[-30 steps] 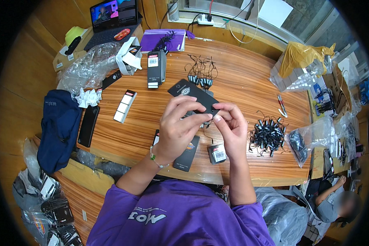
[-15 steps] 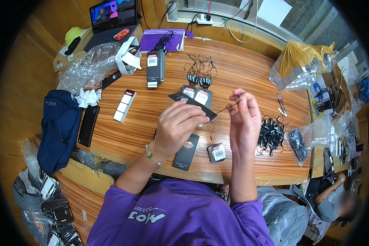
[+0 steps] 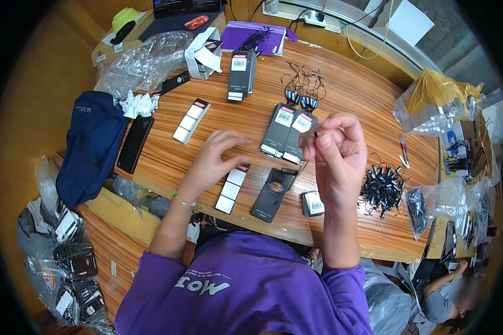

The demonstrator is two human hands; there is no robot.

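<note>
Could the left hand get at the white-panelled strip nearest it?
Probably yes: the left hand looks empty and loosely open, and the white-panelled strip lies close beside it, with nothing seen lying on top.

Around its middle, a striped brown wood-grain table point(image 3: 352, 84) carries a flat purple folder point(image 3: 237, 38) at twelve o'clock, a tangled heap of black cords point(image 3: 382, 191) at four, a dark grey rectangular card point(image 3: 269, 202) at six, and a slim black rectangular object point(image 3: 135, 145) at nine.
</note>
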